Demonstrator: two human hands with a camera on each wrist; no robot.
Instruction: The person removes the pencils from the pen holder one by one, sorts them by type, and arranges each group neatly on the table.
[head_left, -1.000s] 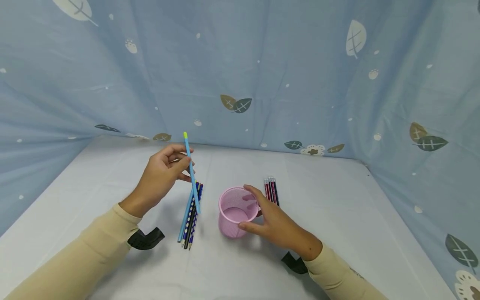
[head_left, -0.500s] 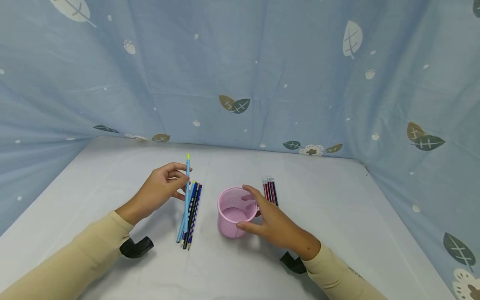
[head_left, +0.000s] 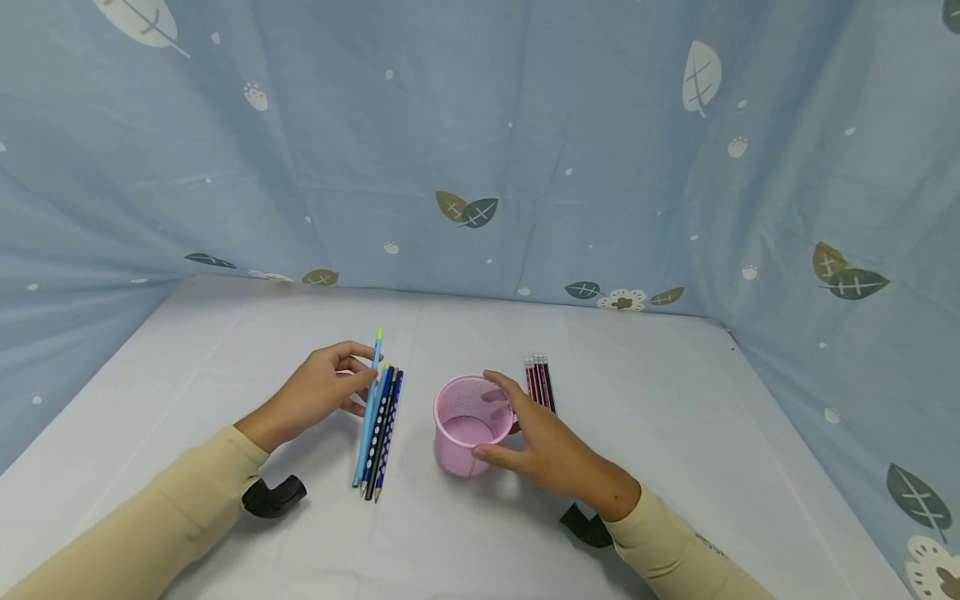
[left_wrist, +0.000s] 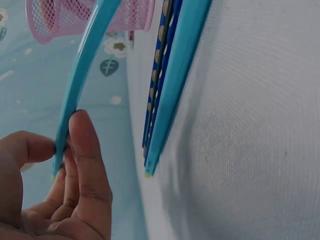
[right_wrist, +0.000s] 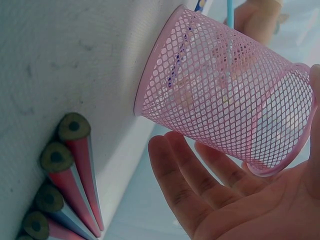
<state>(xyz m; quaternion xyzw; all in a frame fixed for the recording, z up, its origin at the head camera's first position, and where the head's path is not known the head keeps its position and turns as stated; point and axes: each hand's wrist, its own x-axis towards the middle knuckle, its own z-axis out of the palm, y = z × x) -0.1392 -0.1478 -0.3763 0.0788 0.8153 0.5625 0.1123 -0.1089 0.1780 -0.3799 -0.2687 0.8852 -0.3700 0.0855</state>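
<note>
Between thumb and fingers my left hand [head_left: 322, 387] pinches a light blue pencil [left_wrist: 76, 82] with a yellow-green end. In the left wrist view that pencil slants apart from another light blue pencil [left_wrist: 175, 75] lying on the table. Beside the latter lie dark blue spotted pencils [head_left: 387, 442] and a black pencil [head_left: 379, 450]. My right hand [head_left: 551, 442] holds a pink mesh pencil cup [head_left: 456, 457], its thumb at the rim and its fingers along the far side. The cup stands upright, and no pencils show inside it.
Behind the right hand lies a row of red and black pencils [head_left: 542, 383], their flat ends towards the right wrist camera. A white cloth [head_left: 712, 433] covers the table. A blue patterned curtain [head_left: 585, 150] hangs along the back and sides.
The left hand has lowered the light blue pencil towards the table and moved it left, alongside the other pencils. The right hand and cup have stayed in place.
</note>
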